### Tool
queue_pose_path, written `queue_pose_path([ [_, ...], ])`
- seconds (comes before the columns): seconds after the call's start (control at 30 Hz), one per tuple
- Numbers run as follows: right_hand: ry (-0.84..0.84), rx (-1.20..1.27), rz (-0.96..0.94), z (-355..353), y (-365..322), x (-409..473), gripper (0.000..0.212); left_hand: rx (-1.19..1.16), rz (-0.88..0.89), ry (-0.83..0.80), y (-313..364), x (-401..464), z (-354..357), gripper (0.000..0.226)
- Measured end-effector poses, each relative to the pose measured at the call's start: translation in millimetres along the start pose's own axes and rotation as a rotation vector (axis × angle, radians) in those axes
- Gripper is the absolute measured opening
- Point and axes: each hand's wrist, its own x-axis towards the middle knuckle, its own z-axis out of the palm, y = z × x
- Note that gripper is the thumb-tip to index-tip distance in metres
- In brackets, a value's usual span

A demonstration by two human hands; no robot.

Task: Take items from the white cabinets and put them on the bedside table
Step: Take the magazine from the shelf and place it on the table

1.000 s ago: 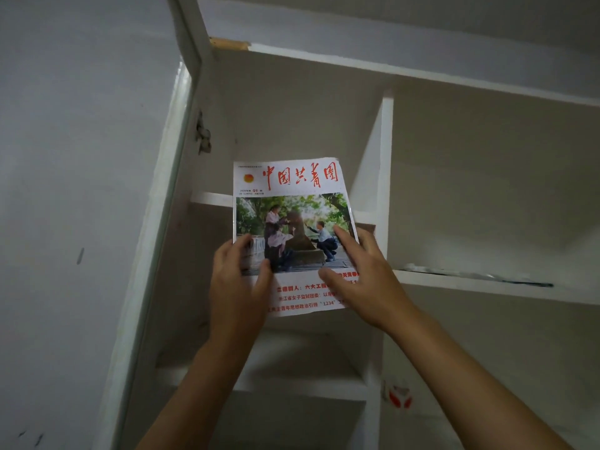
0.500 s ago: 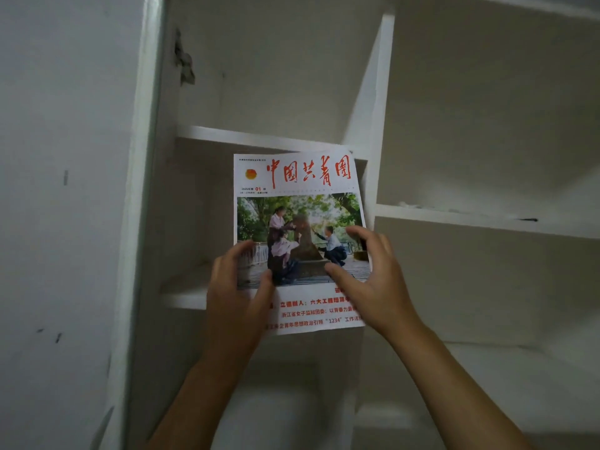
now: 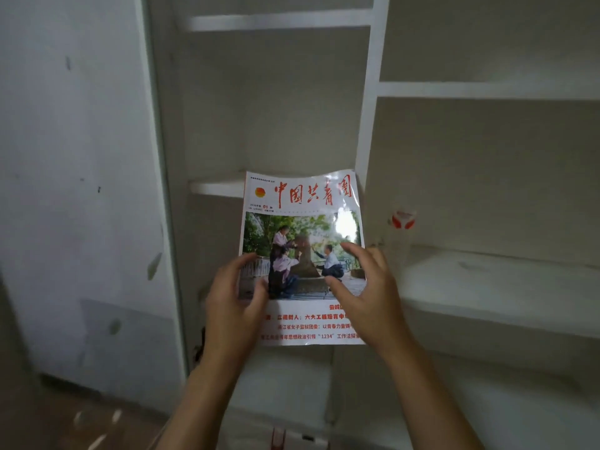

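I hold a glossy magazine (image 3: 302, 222) with red Chinese title characters and a cover photo of people by a stone, upright in front of the open white cabinet (image 3: 370, 92). My left hand (image 3: 232, 303) grips its lower left edge, thumb on the cover. My right hand (image 3: 367, 293) holds the lower right edge, thumb and fingers spread over the photo. The magazine is clear of the shelves, in front of the vertical divider. The bedside table is not in view.
The cabinet's open door (image 3: 81, 190) stands at the left, stained and scuffed. A clear plastic bottle with a red-and-white label (image 3: 402, 222) stands on the right-hand shelf (image 3: 503, 287). A small shelf (image 3: 214, 186) sits behind the magazine. The floor (image 3: 65, 417) shows lower left.
The magazine has come out of the upper left compartment and down, held by both hands. My view has tilted downward, so lower shelves, the bottle and the floor now appear.
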Motion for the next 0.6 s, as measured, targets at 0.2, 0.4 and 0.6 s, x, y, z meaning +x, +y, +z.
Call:
queue_pose_path([
  [0.2, -0.118, 0.11, 0.077, 8, 35, -74, 0.055, 0.119, -0.168, 0.026, 0, -95, -10, 0.041],
  [0.4, -0.262, 0.234, 0.188, 25, 52, -139, 0.055, 0.242, -0.326, 0.043, 5, -172, -35, 0.037],
  [0.6, -0.386, 0.342, 0.274, 49, 49, -191, 0.054, 0.379, -0.442, 0.051, 3, -224, -66, 0.035],
])
